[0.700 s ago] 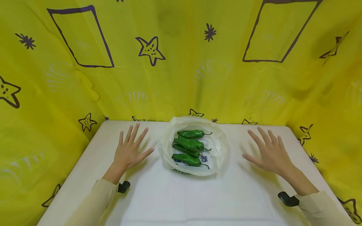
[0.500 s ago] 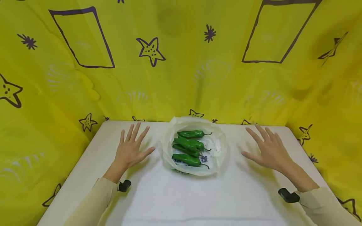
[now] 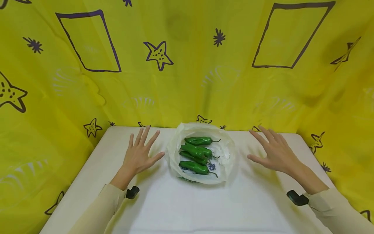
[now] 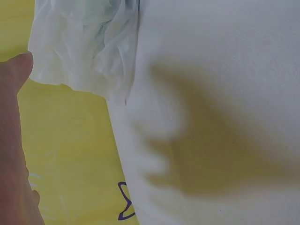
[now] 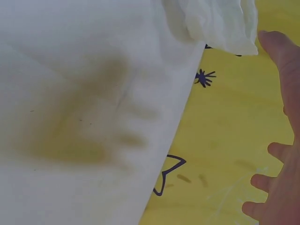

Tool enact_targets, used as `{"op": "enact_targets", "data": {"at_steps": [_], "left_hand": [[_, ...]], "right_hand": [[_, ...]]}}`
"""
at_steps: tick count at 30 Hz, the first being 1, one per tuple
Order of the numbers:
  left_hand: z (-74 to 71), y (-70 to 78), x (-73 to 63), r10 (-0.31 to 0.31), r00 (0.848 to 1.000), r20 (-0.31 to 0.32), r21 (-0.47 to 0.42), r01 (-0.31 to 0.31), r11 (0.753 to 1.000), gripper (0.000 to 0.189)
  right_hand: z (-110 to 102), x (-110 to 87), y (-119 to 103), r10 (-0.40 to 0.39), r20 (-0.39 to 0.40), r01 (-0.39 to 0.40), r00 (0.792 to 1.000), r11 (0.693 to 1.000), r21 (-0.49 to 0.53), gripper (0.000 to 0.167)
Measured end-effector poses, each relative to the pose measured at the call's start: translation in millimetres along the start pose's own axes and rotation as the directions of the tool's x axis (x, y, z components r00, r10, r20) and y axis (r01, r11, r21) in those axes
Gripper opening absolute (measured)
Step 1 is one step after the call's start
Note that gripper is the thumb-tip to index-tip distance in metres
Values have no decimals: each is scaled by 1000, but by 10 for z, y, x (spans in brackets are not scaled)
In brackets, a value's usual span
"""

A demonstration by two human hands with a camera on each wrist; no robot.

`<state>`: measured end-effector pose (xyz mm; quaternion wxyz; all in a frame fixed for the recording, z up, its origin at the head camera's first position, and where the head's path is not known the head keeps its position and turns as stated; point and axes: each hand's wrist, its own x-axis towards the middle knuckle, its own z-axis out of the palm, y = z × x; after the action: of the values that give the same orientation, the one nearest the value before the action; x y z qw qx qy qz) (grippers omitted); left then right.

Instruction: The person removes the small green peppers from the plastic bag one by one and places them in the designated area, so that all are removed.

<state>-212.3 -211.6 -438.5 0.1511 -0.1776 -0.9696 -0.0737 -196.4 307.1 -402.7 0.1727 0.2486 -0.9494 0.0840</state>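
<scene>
Several green peppers (image 3: 194, 167) with thin curved stems lie inside a whitish plastic bag (image 3: 230, 146), its mouth spread wide into a round rim. Left of the bag, my left hand (image 3: 138, 157) is held with fingers spread and the thumb pointing at the rim. My right hand (image 3: 276, 154) hovers on the other side, fingers straight, thumb toward the bag. Both hands hold nothing and cast shadows on the white tabletop. In the left wrist view the bag's crumpled side (image 4: 84, 47) shows beyond my thumb; the right wrist view shows the bag's edge (image 5: 225, 23) near the other thumb.
The white table (image 3: 190, 208) ends just behind the bag at a yellow curtain (image 3: 187, 84) printed with starfish and shells. The curtain also rises along both sides. A small dark device (image 3: 297, 197) is worn on each wrist.
Both hands have drifted inward a little, toward the bag, the right hand also moving slightly away from me. The head view has shifted slightly; the peppers and bag stay in place.
</scene>
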Motion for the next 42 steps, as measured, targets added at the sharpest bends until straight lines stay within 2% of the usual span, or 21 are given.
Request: {"op": "enact_targets", "data": {"at_steps": [5, 16, 23, 27, 35, 42], "left_hand": [[-30, 71, 15, 5, 1000, 6, -34, -5, 999, 86], [-36, 221, 34, 3, 999, 35, -111, 1, 994, 83], [-53, 302, 62, 26, 1000, -1, -119, -26, 993, 82], [-39, 348, 75, 31, 999, 8, -146, -29, 989, 81], [5, 449, 78, 7, 1000, 29, -312, 3, 950, 83], [26, 519, 79, 7, 999, 49, -398, 13, 917, 83]], "right_hand": [[-32, 74, -62, -17, 23, 15, 1000, 998, 63, 89], [-76, 330, -249, -37, 111, 23, 993, 992, 126, 85], [-99, 488, -359, -66, 132, 48, 989, 989, 137, 84], [-104, 587, -425, -98, 135, 80, 986, 987, 139, 82], [-122, 800, -567, -127, 152, 101, 980, 981, 169, 78], [-80, 946, -650, -171, 174, 134, 970, 969, 208, 79]]}}
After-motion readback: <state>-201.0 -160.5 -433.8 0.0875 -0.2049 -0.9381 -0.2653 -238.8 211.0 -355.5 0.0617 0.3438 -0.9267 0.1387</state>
